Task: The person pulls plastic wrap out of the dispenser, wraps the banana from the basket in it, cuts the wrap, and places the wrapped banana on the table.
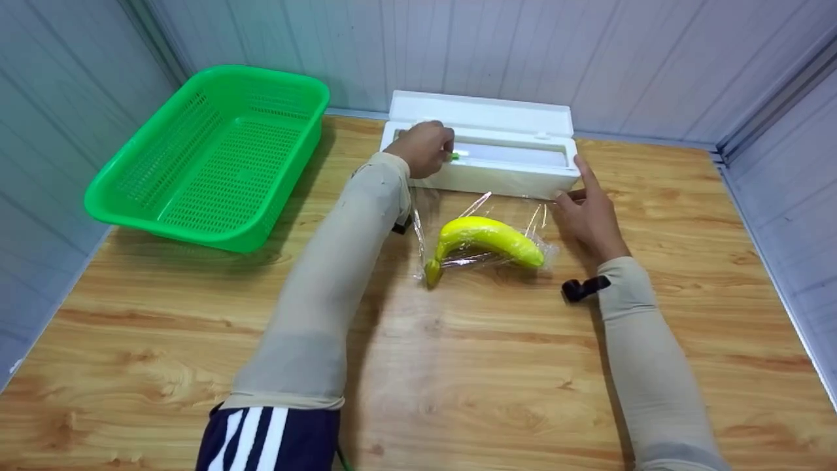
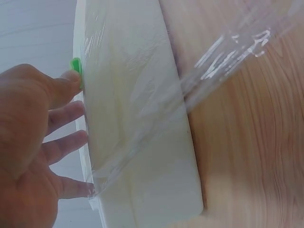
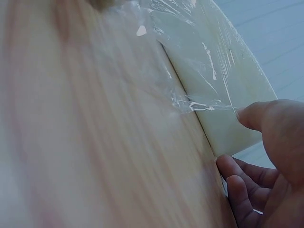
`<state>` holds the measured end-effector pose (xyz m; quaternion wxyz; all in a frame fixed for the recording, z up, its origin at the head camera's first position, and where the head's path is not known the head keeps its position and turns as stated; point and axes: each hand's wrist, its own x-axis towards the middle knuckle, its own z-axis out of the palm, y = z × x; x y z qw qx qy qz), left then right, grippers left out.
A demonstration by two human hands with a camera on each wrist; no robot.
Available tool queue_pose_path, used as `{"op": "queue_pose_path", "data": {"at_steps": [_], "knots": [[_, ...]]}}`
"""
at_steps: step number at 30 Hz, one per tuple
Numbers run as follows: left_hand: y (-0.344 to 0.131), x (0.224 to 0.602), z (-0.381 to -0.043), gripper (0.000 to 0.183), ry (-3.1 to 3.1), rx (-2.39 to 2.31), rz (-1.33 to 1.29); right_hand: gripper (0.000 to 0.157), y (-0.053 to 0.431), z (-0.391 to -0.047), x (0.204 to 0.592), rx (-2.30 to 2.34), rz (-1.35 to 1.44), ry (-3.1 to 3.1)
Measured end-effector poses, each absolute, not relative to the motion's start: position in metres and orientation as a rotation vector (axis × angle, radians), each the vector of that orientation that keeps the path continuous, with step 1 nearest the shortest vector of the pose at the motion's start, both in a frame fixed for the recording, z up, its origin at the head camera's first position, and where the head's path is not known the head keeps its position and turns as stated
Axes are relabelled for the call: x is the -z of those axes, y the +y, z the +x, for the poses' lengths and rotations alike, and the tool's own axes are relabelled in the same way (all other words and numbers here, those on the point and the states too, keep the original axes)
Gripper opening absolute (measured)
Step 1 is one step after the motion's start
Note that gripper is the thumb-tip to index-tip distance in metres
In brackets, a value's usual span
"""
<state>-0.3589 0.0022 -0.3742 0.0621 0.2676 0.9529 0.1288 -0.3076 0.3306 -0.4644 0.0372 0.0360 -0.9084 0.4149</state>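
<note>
A white cling film box (image 1: 497,178) stands with its lid (image 1: 480,112) raised, near the back wall. My left hand (image 1: 425,149) is over its front edge, thumb on a small green slide cutter (image 2: 76,65); the other fingers spread along the rim in the left wrist view. With the thumb on the front face and fingers around the end, my right hand (image 1: 594,216) grips the box's right end. Clear cling film (image 2: 223,59) drapes down the front and stretches to a yellow banana (image 1: 490,234), which lies partly wrapped on the table.
A green plastic basket (image 1: 274,216) stands on the left of the wooden table (image 1: 471,392). White panel walls (image 1: 497,52) close off the back and both sides. A black wrist camera (image 1: 575,290) sits on the right sleeve.
</note>
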Motion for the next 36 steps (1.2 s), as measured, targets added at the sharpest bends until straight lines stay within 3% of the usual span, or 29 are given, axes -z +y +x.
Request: {"op": "queue_pose_path", "data": {"at_steps": [18, 29, 36], "knots": [[-0.011, 0.375, -0.352, 0.013, 2.928, -0.382, 0.52, 0.07, 0.329, -0.307, 0.468, -1.312, 0.086, -2.784], [-0.026, 0.375, -0.354, 0.011, 2.961, -0.507, 0.675, 0.07, 0.328, -0.308, 0.465, -1.323, 0.075, -2.788], [-0.033, 0.375, -0.351, 0.013, 2.933, -0.507, 0.64, 0.07, 0.325, -0.307, 0.466, -1.339, 0.053, -2.809]]}}
